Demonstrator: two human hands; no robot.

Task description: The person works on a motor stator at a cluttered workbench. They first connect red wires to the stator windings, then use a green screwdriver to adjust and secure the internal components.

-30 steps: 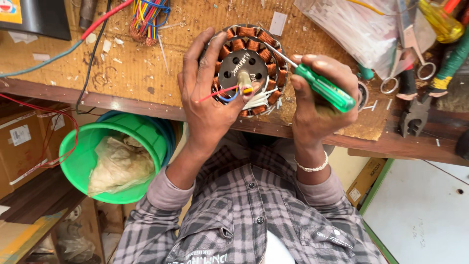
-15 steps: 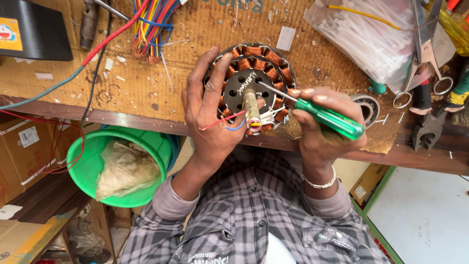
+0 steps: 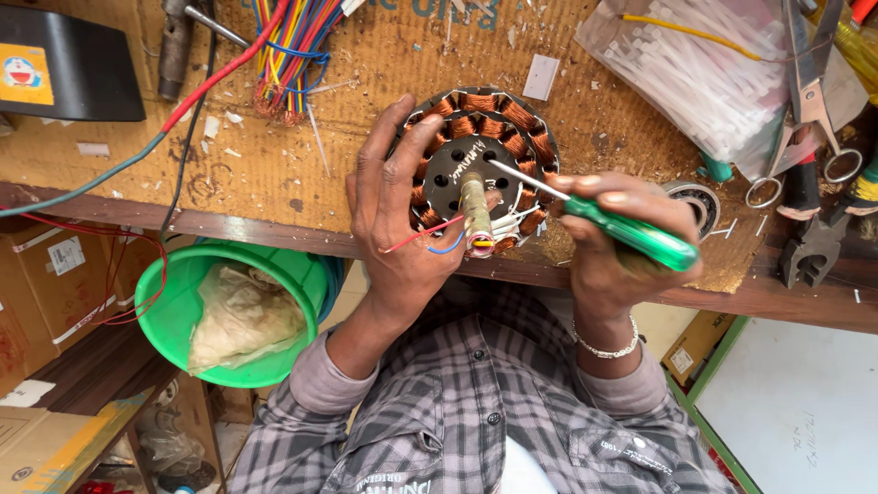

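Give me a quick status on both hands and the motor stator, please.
Left hand grips copper-wound stator at bench edge. Right hand holds green-handled screwdriver, tip at the hub. Loose red, blue and white leads hang by the shaft.

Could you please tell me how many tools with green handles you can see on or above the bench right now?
1 for certain: the green-handled screwdriver in the right hand, its tip on the motor stator held by the left hand. Others may be hidden at the cluttered right edge.

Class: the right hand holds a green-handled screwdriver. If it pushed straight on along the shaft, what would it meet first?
Probably the dark hub of the copper-wound stator; the right hand aims the screwdriver there, though depth is unclear.
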